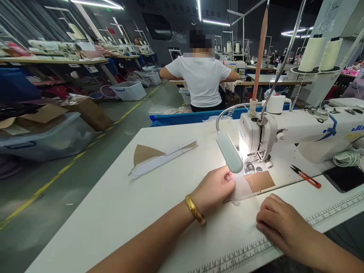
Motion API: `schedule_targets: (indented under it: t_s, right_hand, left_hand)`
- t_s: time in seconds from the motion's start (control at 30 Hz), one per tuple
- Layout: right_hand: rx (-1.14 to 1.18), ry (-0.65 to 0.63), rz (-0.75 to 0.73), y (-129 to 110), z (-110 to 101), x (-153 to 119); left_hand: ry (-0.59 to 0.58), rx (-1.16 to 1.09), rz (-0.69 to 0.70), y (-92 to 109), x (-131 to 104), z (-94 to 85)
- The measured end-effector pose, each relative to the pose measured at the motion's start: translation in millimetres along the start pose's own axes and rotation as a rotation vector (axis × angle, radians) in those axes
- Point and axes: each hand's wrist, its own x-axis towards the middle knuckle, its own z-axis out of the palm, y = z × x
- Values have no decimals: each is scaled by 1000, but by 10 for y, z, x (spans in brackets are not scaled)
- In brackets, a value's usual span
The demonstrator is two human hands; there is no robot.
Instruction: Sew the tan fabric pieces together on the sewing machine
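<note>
My left hand (217, 187), with a gold bangle on the wrist, pinches the left part of a sheer white fabric piece (241, 186) beside the sewing machine (256, 132). A brown piece (260, 181) lies at the fabric's right, just in front of the needle area. The presser foot region is partly hidden by the lamp head (229, 152). Resting on the table (119, 223) near its front edge, my right hand (280, 222) has its fingers curled together, with nothing visible in them.
Orange-handled snips (306, 176) and a black phone (345, 176) lie at the right. Folded white and brown pieces (159, 158) are on the table's left. A ruler strip (241, 258) runs along the front edge. Beyond the table, a person in a white shirt (201, 81) sits facing away.
</note>
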Motion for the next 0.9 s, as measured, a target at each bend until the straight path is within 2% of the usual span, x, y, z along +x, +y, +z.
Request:
schedule_targets:
  t_s: [0.1,0.2,0.4,0.6,0.73,0.8,0.9]
  right_hand:
    - [37,-31,4,-5,-40,3]
    - [59,-1,3,19,-77,54]
    - [-214,125,107,232,-85,183]
    - [-214,96,36,272,-76,220]
    - [-228,172,63,255,-90,243]
    - [-176,148,6,221,-101,232]
    - [-88,27,-17,162,-119,195]
  left_hand:
    - [-24,-43,-1,22,14,14]
    - [-33,11,19,30,27,35]
    - [-37,63,44,3,17,30]
    - [-29,65,80,-7,10,18]
    - [-23,86,65,-7,10,15]
    - [-17,86,65,-8,8,16]
    - [6,93,72,-14,9,21]
